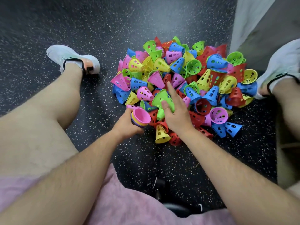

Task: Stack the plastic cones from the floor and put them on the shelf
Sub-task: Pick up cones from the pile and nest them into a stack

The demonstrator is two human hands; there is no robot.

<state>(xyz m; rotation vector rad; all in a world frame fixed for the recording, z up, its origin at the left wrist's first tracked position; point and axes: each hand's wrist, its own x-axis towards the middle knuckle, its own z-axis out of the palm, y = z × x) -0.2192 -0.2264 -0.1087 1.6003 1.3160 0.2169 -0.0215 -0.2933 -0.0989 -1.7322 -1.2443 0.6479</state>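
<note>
A heap of small perforated plastic cones (191, 82) in pink, yellow, green, blue and red lies on the dark speckled floor between my legs. My left hand (128, 124) grips a short stack of nested cones (140, 117), pink one on top with its open mouth facing up and to the right. My right hand (174, 109) holds a green cone (162, 99) at the near edge of the heap, thumb on its side and fingers stretched along it. No shelf is in view.
My left foot in a pale shoe (73, 60) is planted on the floor (48, 21) to the left of the heap, my right shoe (282, 67) touches its right edge. A grey panel (263, 30) rises at the upper right. A black object (162, 190) lies under me.
</note>
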